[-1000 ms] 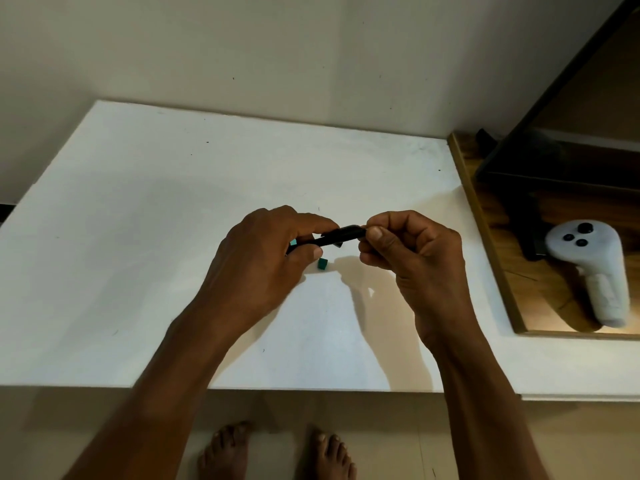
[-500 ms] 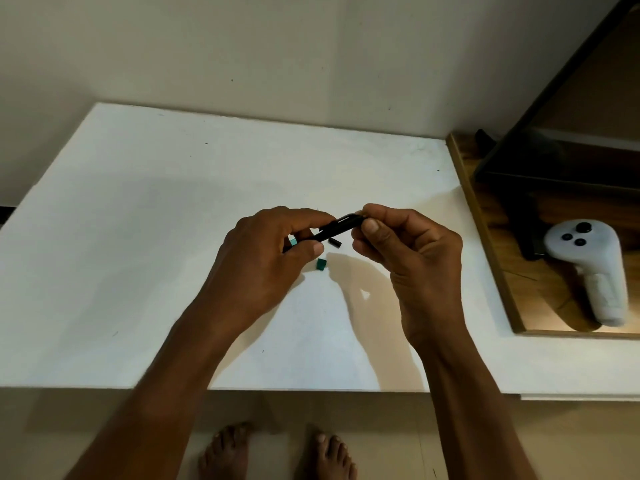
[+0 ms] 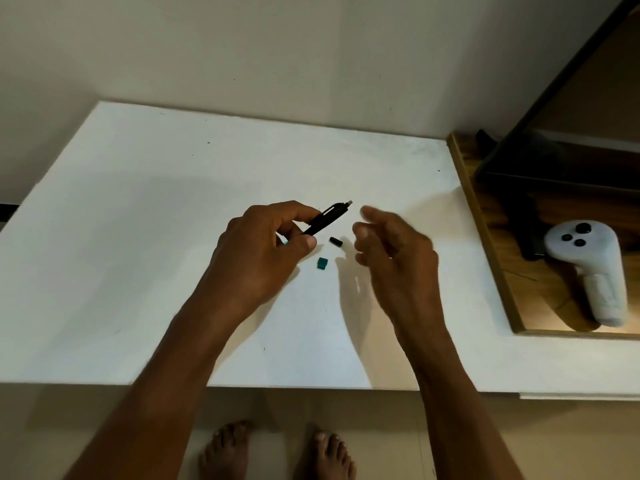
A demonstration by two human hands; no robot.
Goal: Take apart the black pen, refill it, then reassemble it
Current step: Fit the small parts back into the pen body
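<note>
My left hand (image 3: 258, 258) grips the black pen (image 3: 327, 219) by its lower half, and the pen tilts up to the right with a small pale tip at its upper end. My right hand (image 3: 388, 251) hovers just right of the pen, blurred, fingers apart and holding nothing. A small black cap piece (image 3: 336, 241) lies on the white table (image 3: 138, 237) between the two hands. A little green piece (image 3: 322, 263) lies just in front of it. A bit of teal shows under my left thumb.
A wooden tray (image 3: 491, 237) sits at the table's right edge with a white game controller (image 3: 585, 268) and a dark frame on it. The wall runs along the table's far edge. My bare feet show below the near edge.
My right hand has let go of the pen's end and drawn back to the right. The pen, in the left hand, has tilted up more steeply.
</note>
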